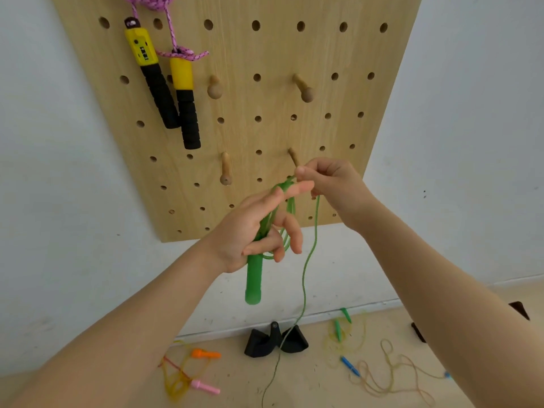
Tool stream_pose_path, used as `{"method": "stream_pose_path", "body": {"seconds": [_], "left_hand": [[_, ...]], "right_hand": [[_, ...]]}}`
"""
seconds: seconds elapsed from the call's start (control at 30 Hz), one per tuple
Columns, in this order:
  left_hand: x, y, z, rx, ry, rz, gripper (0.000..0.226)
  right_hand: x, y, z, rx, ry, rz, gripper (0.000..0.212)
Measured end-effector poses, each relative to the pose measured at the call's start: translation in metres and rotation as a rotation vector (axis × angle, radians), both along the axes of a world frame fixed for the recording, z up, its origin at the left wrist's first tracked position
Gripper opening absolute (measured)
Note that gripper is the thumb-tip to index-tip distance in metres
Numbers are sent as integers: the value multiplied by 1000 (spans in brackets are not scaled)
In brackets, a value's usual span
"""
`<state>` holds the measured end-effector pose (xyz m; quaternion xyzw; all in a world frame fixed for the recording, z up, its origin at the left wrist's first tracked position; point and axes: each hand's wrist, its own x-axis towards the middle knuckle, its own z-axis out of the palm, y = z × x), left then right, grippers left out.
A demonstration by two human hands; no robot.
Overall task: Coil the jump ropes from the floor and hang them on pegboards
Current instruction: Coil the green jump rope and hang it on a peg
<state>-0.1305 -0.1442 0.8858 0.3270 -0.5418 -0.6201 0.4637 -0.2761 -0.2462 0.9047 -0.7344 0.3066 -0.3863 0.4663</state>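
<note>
Green jump rope (309, 260), partly coiled

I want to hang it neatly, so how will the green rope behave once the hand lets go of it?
Probably floppy: the green rope hangs in a wavy line down to the floor. The loops over the left hand look thin, so they may slip apart. The green handle hangs straight down, so it likely pulls the coil downward.

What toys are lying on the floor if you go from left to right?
Orange handle → pink handle → black holder → green-handled yellow rope → blue handle.
</note>
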Motion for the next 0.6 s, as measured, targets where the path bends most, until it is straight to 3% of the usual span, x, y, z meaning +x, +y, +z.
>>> {"method": "stream_pose_path", "body": {"seconds": [0.13, 0.37, 0.5, 0.6], "left_hand": [[-5, -3, 7, -71, 86, 66, 42], [-3, -32, 5, -52, 113, 615, 46], [-5, -48, -18, 22, -285, 698, 46], [-18, -46, -26, 72, -543, 563, 45]], "right_hand": [[-9, -4, -24, 24, 82, 108, 26], [-12, 11, -60, -196, 523, 309, 26], [-24, 14, -46, -249, 613, 381, 24], [-36, 8, -21, -257, 562, 392, 19]]}}
